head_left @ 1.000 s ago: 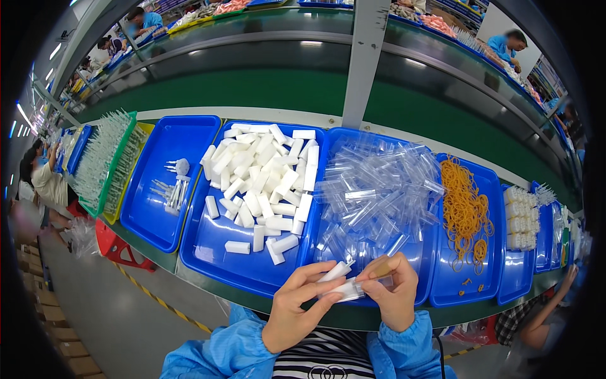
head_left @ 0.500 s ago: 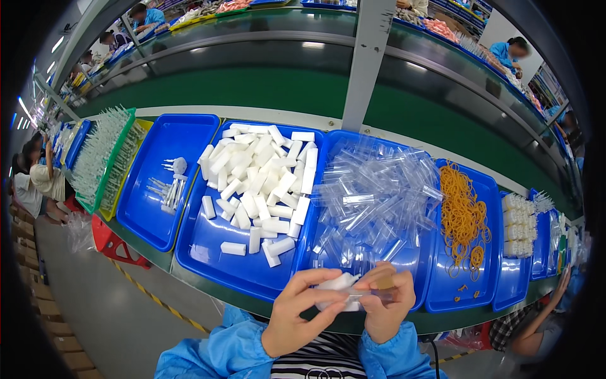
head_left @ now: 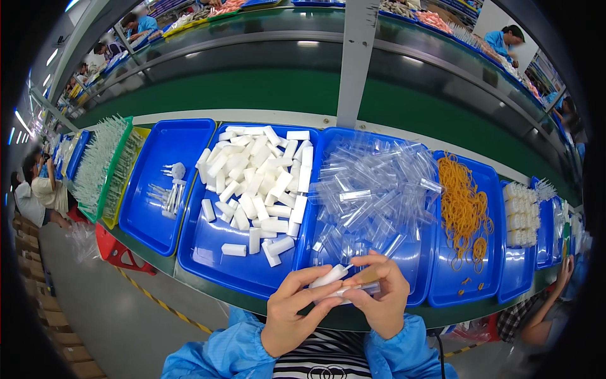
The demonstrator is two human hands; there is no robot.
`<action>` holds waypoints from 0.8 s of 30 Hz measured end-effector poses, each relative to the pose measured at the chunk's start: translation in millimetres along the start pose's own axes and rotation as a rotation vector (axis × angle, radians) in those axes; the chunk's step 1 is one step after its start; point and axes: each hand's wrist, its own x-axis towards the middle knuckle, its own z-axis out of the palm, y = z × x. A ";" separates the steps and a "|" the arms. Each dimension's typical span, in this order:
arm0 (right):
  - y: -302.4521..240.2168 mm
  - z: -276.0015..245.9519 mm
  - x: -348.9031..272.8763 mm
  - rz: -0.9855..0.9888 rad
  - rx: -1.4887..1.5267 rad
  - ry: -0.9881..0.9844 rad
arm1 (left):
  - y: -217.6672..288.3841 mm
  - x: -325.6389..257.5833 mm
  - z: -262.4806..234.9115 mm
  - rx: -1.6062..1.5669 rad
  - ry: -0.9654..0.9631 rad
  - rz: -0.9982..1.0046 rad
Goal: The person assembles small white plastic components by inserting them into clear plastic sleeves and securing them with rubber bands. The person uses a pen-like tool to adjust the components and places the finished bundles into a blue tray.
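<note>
My left hand (head_left: 293, 311) is closed on a white piece with a thin pointed tip (head_left: 331, 276), over the near edge of the trays. Close beside it, my right hand (head_left: 386, 300) pinches a clear plastic sleeve (head_left: 371, 288). Something white lies between the two hands at the sleeve's left end; fingers cover part of it, so I cannot tell how far it sits inside. A tan patch shows at the right fingers, its kind unclear. Just beyond are a blue tray of white blocks (head_left: 255, 167) and a blue tray heaped with clear plastic sleeves (head_left: 375, 180).
Orange rubber bands (head_left: 461, 202) fill a blue tray to the right, with stacked white parts (head_left: 521, 215) beyond. At left, a blue tray (head_left: 145, 208) holds a few white parts beside a green basket (head_left: 115, 170) of thin pieces. A metal post (head_left: 355, 69) rises behind the trays.
The white piece in my left hand has tilted up, and its thin tip now shows clearly. The right fingers have shifted along the clear sleeve. The whole view has moved slightly.
</note>
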 end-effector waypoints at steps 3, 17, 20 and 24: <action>-5.2 -1.8 5.3 0.171 0.252 -0.004 | 1.1 3.6 -0.7 -0.031 -0.018 -0.016; -21.6 4.3 -7.6 -0.337 -0.866 0.050 | 10.3 -0.3 7.9 -0.014 -0.199 -0.055; -17.8 -1.0 -7.0 -0.382 -0.842 0.054 | 14.6 -1.6 5.6 -0.108 -0.227 -0.092; -17.7 -17.2 -6.0 -0.315 -0.632 0.048 | 7.1 -0.8 4.5 -0.330 -0.162 -0.128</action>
